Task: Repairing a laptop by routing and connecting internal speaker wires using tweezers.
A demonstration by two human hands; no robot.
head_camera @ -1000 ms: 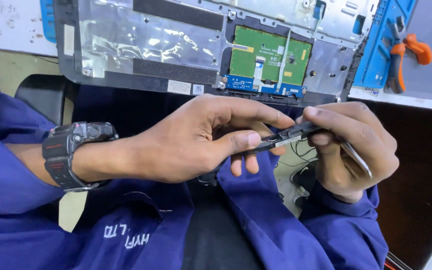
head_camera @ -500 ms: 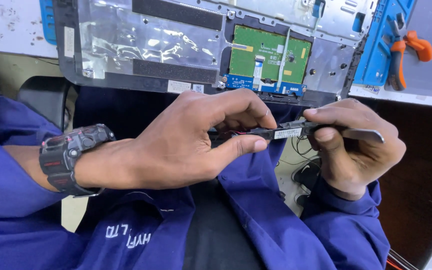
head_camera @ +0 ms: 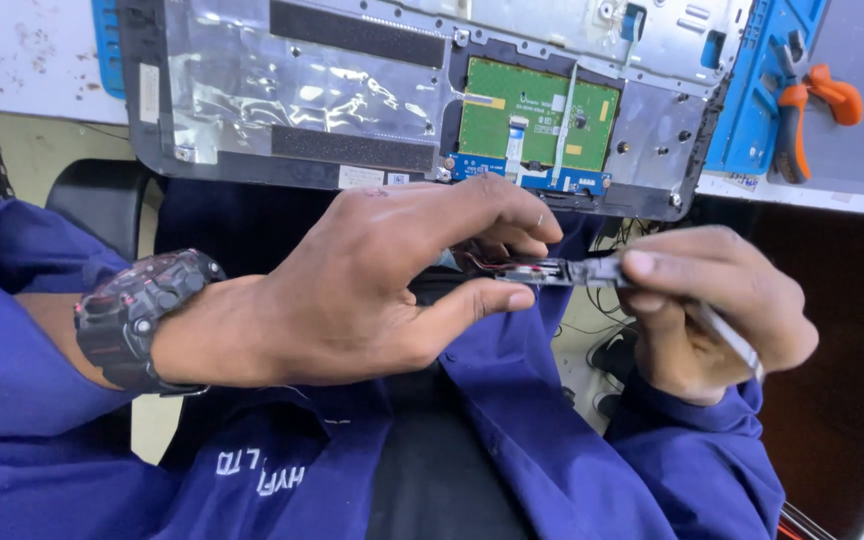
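A slim black speaker module (head_camera: pixel 564 271) with thin wires is pinched at both ends above the lap, left hand (head_camera: pixel 372 290) closing thumb and fingers on one end, right hand (head_camera: pixel 717 310) gripping the other alongside a tucked metal tool (head_camera: pixel 727 335), below the opened laptop chassis (head_camera: pixel 402 90).

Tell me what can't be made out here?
Head view only:
- The black part between both hands: its ends are hidden by the left hand and right hand; too small to identify.
- The metal tool in the right hand: its tip is covered by fingers.
- The laptop shell: cut off by the top edge.
- The pliers: jaws blurred.
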